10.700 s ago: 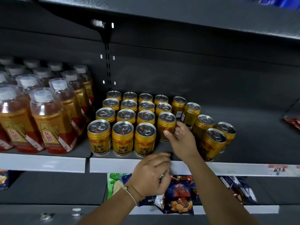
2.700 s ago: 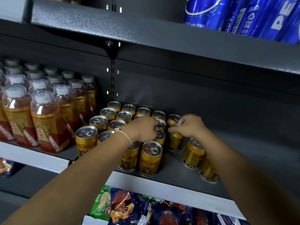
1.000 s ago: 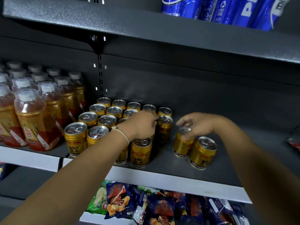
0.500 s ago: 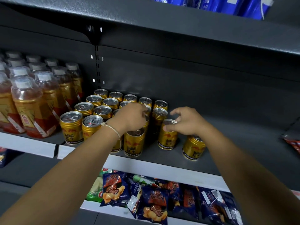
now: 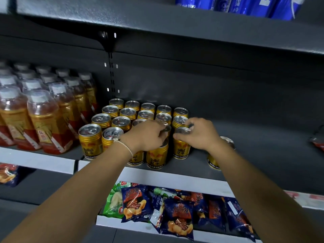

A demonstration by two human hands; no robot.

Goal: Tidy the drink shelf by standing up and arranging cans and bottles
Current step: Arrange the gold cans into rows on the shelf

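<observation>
Several gold cans stand upright in rows on the dark shelf. My left hand curls over the top of a front-row gold can. My right hand grips the top of another gold can, which stands at the right end of the block. A lone gold can stands apart to the right, mostly hidden behind my right forearm.
Orange bottles with white caps fill the shelf to the left. Blue cans sit on the upper shelf. Snack bags lie on the lower shelf. A red packet shows at the far right edge.
My right hand has slid its gold can left, up against the block of cans. My left hand stays on the front-row can. One can is left apart on the right.
</observation>
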